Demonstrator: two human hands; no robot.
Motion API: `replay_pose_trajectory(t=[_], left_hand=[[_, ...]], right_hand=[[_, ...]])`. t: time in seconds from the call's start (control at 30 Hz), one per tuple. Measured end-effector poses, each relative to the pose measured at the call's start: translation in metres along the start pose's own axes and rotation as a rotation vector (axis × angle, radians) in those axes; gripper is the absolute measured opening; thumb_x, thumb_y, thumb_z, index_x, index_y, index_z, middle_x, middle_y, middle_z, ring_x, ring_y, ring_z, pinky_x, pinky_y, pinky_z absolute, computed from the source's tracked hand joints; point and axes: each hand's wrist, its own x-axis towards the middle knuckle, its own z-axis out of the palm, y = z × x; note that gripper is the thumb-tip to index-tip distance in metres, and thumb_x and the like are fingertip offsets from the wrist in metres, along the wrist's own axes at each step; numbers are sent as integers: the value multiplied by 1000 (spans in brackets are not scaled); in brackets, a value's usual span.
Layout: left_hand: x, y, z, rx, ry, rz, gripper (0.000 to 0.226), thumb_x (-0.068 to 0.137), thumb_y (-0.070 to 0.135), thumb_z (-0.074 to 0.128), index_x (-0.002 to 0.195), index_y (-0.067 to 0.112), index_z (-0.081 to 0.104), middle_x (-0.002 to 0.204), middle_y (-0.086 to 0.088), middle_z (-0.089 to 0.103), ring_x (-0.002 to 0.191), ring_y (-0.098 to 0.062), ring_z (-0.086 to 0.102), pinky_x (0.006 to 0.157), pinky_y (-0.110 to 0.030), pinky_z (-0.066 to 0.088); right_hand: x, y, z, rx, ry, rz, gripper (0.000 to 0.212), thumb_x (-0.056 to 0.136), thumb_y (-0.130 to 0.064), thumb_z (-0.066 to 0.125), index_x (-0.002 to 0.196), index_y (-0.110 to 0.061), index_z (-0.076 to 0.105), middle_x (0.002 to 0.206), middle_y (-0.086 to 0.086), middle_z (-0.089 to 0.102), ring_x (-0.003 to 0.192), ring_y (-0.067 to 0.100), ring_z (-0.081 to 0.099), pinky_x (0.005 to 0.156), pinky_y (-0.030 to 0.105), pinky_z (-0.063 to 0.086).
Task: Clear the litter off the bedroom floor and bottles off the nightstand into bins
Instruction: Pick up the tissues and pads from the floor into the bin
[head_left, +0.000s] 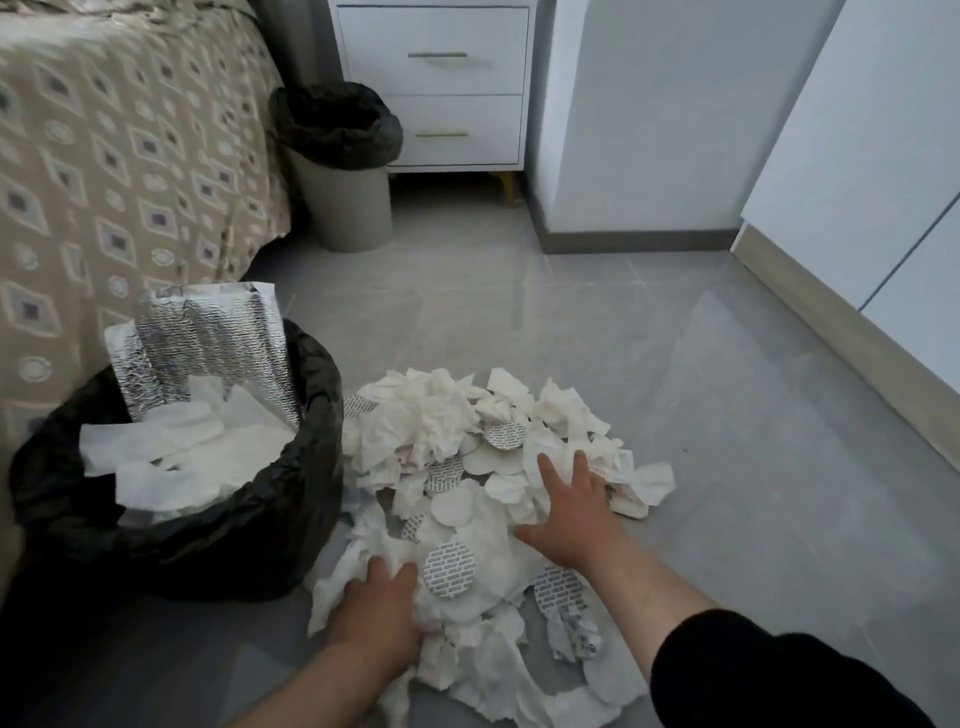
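Note:
A heap of white litter (457, 447), crumpled tissues, round cotton pads and printed round seals, lies on the grey floor. My left hand (376, 608) presses into the near left edge of the heap, its fingers dug into tissue. My right hand (571, 512) lies flat on the heap's right side with fingers spread. Just left of the heap stands a black-lined bin (208, 540), holding white tissues and a silver foil bag (208, 348) that sticks out of it.
A second grey bin with a black liner (343, 171) stands by the white nightstand (436, 83) at the back. The patterned bed (119, 171) fills the left side. White cabinets (872, 182) run along the right, with bare floor between.

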Motion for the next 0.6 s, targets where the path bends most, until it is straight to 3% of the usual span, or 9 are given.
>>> replay_pose_trajectory(t=[0.1, 0.17, 0.23, 0.3, 0.4, 0.5, 0.6], left_hand=[[2, -6, -1, -51, 64, 41, 48, 85, 30, 49, 132, 27, 39, 134, -8, 36, 119, -30, 44, 98, -37, 41], [4, -11, -5, -105, 118, 64, 36, 84, 29, 51, 120, 23, 48, 124, -7, 43, 115, -27, 48, 92, -33, 43], [6, -15, -11, -162, 164, 79, 29, 83, 28, 53, 111, 22, 53, 117, -5, 46, 111, -25, 50, 87, -31, 44], [7, -16, -17, -235, 213, 95, 22, 84, 25, 52, 105, 22, 55, 110, -3, 47, 107, -24, 52, 85, -32, 46], [7, -14, -30, -320, 274, 123, 20, 83, 19, 51, 102, 20, 58, 106, -3, 49, 102, -23, 53, 86, -35, 48], [3, -9, -47, -432, 326, 184, 23, 81, 16, 58, 104, 18, 63, 108, -4, 53, 104, -23, 54, 89, -31, 45], [-8, -2, -72, -512, 376, 262, 24, 80, 17, 67, 104, 19, 66, 106, 0, 59, 102, -16, 56, 80, -23, 40]], right_hand=[[8, -4, 6, -48, -41, -11, 91, 81, -56, 58, 152, -35, 5, 160, 11, -13, 146, 39, -2, 114, 50, 20], [10, -4, 8, -99, -29, -21, 70, 88, -43, 52, 149, -26, 22, 158, 12, 11, 144, 37, 13, 113, 45, 26], [10, -2, 9, -126, 38, -49, 46, 90, -28, 49, 135, -20, 46, 139, 11, 43, 131, 32, 39, 102, 37, 39], [9, -2, 9, -82, 96, -58, 32, 88, -17, 48, 118, -17, 60, 120, 8, 58, 114, 28, 53, 87, 30, 44], [7, -4, 4, 63, 165, -42, 25, 81, -4, 48, 95, -11, 68, 100, 9, 66, 93, 25, 60, 66, 24, 39], [5, -8, -6, 192, 253, -43, 18, 80, -2, 49, 75, -10, 64, 80, 8, 66, 77, 24, 59, 59, 26, 36], [-2, -15, -20, 360, 345, -44, 23, 82, -5, 52, 63, -17, 54, 68, 0, 58, 70, 19, 54, 53, 23, 32]])
